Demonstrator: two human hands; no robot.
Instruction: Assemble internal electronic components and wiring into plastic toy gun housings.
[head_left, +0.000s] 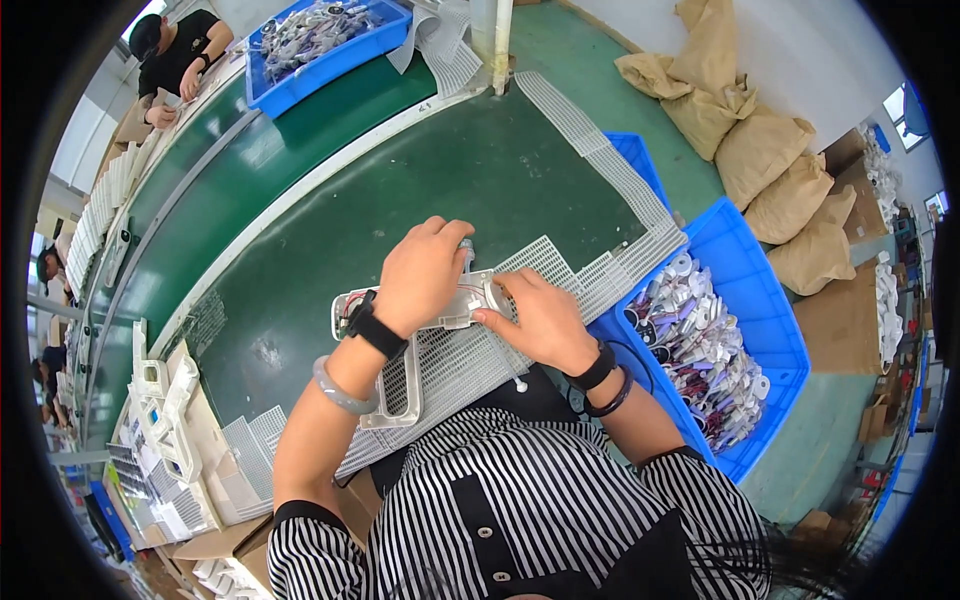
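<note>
A long white plastic housing (458, 313) with thin red wires inside lies across the work surface in front of me. My right hand (542, 318) grips its right end between thumb and fingers. Curled over the middle of the housing, my left hand (425, 272) is closed, its fingertips at a small greyish part (467, 252) above the far rim; most of what it holds is hidden. A white rectangular frame (407, 405) lies nearer to me, under my left forearm. A thin cable with a white end (520, 384) hangs toward my lap.
Right of me, a blue bin (790, 345) holds many small white and purple parts. Another blue tray (258, 95) of parts stands on the green conveyor (215, 160). White housings (172, 425) stack at the left. A co-worker (175, 60) sits far left. Brown sacks (765, 165) line the wall.
</note>
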